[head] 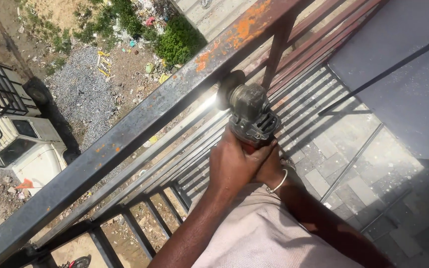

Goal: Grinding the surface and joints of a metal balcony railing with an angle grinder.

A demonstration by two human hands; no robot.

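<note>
Edges: rusty grey steel top rail (125,130) runs lower left to upper centre, open drop beyond | Tool: dusty grey angle grinder (250,113) at centre, disc touching rail | My left hand (232,161) and right hand (270,168) clasp its body, wrists close together.

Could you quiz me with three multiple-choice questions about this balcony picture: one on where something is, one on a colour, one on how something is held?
1. Where is the angle grinder's disc?
A. against the top rail
B. on the floor
C. on the vehicle

2. What colour are the rust patches on the top rail?
A. blue
B. orange
C. white

3. How is the angle grinder held?
A. one hand
B. both hands
C. lying loose

Answers: 1 A, the disc meets the rail's side. 2 B, orange flakes show along it. 3 B, left hand and right hand clasp its body.
</note>
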